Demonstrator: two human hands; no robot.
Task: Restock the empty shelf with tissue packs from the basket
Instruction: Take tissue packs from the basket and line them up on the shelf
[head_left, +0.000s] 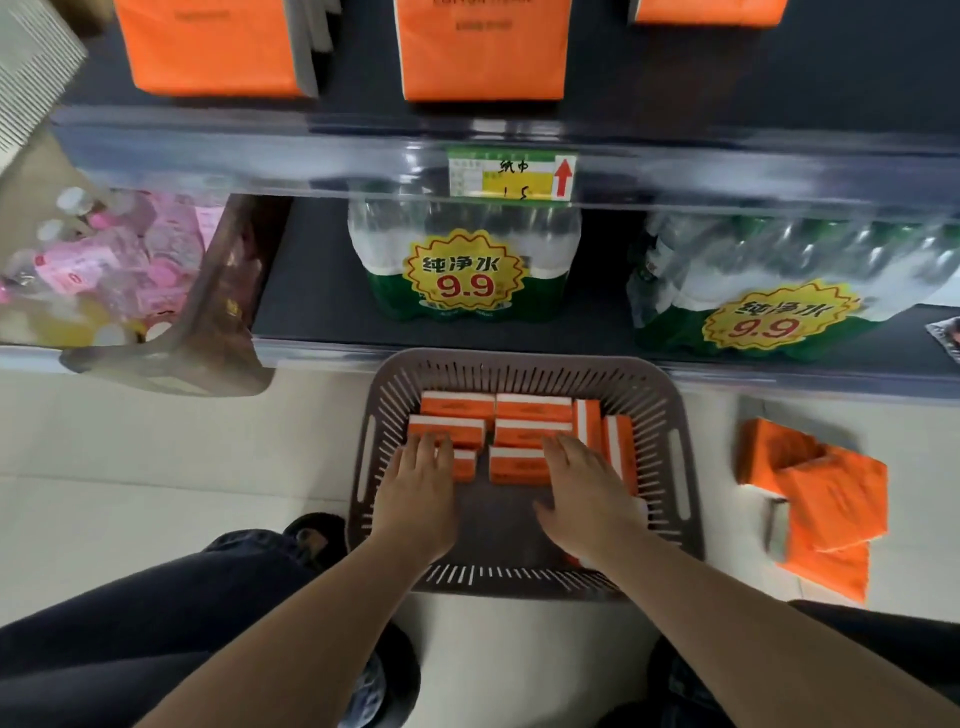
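A grey slotted basket (670, 415) stands on the floor below the shelves and holds several orange-and-white tissue packs (532, 410). My left hand (418, 488) reaches into it, fingers straight, fingertips on a pack at the left. My right hand (584, 488) lies flat over the packs at the right, fingers extended. Neither hand has a pack lifted. Three orange tissue packs (480, 57) stand on the upper dark shelf (727, 78).
Shrink-wrapped water bottle packs (462, 265) with 9.9 price stickers fill the lower shelf. A bin of pink items (104, 260) sits at the left. Loose orange tissue packs (826, 499) lie on the floor right of the basket. My knees flank the basket.
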